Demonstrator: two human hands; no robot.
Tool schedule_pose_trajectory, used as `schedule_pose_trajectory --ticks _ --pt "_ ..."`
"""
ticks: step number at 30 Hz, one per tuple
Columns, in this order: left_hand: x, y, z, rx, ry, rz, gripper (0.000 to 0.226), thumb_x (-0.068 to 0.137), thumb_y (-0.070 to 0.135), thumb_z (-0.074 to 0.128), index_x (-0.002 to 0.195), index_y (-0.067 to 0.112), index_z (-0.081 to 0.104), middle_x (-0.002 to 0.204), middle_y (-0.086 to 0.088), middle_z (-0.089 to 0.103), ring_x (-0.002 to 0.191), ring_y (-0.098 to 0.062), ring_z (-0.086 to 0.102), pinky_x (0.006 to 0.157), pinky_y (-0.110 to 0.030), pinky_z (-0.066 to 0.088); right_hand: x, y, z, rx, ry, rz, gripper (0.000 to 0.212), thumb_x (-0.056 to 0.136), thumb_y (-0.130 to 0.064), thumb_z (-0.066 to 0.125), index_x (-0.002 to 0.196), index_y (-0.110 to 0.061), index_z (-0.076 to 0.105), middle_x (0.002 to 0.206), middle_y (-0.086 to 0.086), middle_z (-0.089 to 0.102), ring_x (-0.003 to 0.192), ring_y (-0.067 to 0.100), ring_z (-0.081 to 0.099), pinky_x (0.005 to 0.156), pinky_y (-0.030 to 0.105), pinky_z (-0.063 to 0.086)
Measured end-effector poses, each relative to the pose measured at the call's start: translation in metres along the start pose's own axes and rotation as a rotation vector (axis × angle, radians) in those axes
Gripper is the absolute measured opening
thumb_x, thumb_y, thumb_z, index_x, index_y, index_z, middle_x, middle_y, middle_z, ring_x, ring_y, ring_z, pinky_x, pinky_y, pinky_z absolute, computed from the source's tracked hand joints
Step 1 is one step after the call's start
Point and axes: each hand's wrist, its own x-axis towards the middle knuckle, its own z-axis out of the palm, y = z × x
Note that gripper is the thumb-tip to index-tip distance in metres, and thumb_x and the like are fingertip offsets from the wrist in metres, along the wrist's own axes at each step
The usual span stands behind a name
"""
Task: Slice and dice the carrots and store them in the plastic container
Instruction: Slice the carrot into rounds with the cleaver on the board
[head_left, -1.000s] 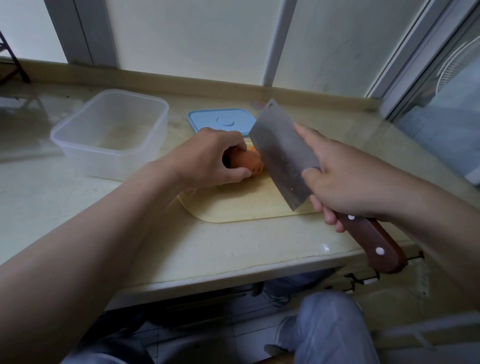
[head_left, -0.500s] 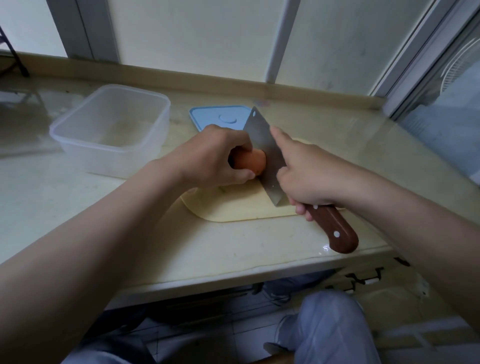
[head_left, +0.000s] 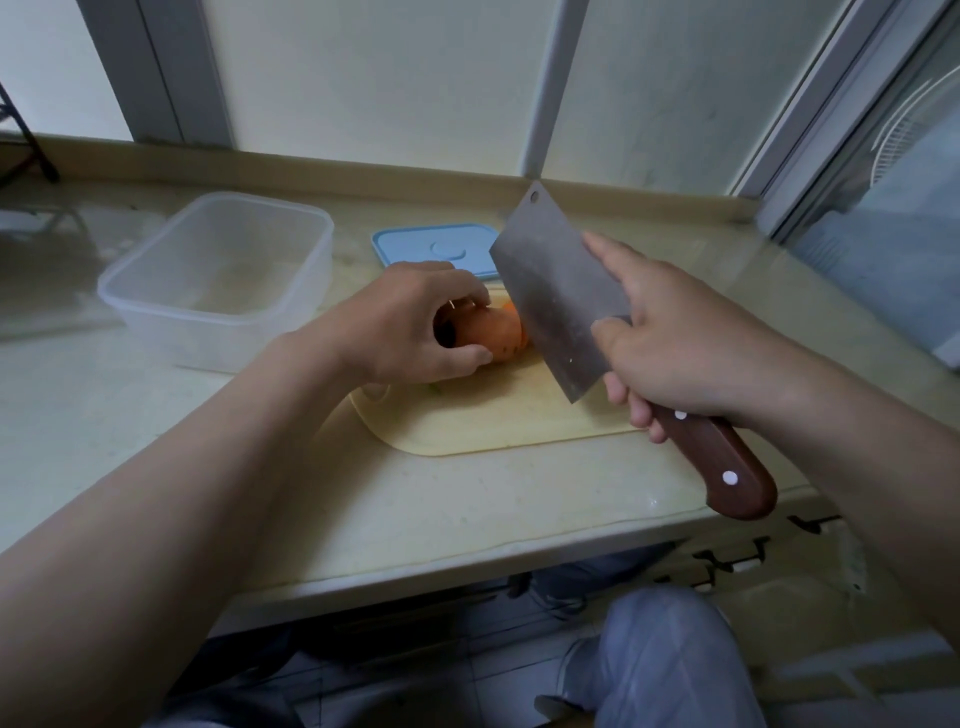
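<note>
Looking down from the head view, the left hand (head_left: 410, 322) curls its fingers and thumb round the carrot (head_left: 493, 335) and holds it down on the board (head_left: 493, 421). The carrot lies on its side, and its end pokes out toward the knife (head_left: 556, 291). The right hand (head_left: 685, 348) grips the knife by its brown handle, with one finger laid flat along the blade. The blade is up in the air, tilted, just beside the carrot's end. I cannot tell if it touches it. The box (head_left: 218, 275) sits on the counter (head_left: 415, 509) to the left, apart from the board, and I can see no carrot in it. Its blue lid (head_left: 431, 249) lies behind the board.

What could go wrong? The left thumb and fingertips sit very near the spot where the blade would land. If the knife comes down crooked, or the hand does not slide back, it could cut a finger. The carrot is round, so it could roll under the blade and make the knife slip. A hard chop might also send cut bits off the board, away from the box.
</note>
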Motion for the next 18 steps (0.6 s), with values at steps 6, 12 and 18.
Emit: schedule_pose_trajectory --ticks 6,12,18 --pt "-0.0003 -0.0004 0.0014 -0.002 0.041 -0.002 0.041 0.078 0.039 0.079 0.109 0.017 0.066 0.096 0.001 0.066 0.084 -0.017 0.059 0.075 -0.030 0.050 -0.0043 0.0000 -0.0001 0.001 -0.019 0.003 0.075 0.107 -0.012 0.041 0.159 -0.056 0.010 0.069 0.014 0.070 0.046 0.021 0.063 0.046 0.034 0.056" --pt "-0.0002 -0.0007 0.0014 0.015 0.032 0.016 0.046 0.076 0.047 0.076 0.110 0.017 0.066 0.096 0.001 0.065 0.084 -0.018 0.059 0.076 -0.033 0.051 -0.0051 -0.0019 -0.0017 0.001 -0.027 0.010 0.075 0.107 -0.012 0.041 0.160 -0.055 0.009 0.070 0.015 0.070 0.044 0.019 0.062 0.044 0.032 0.053" --pt "-0.0002 -0.0017 0.0009 0.020 0.029 0.013 0.049 0.074 0.052 0.074 0.109 0.018 0.066 0.096 0.001 0.065 0.084 -0.018 0.058 0.076 -0.039 0.053 -0.0038 -0.0030 0.0006 0.001 -0.036 0.027 0.076 0.106 -0.013 0.040 0.160 -0.056 0.008 0.068 0.014 0.070 0.045 0.020 0.063 0.045 0.032 0.054"
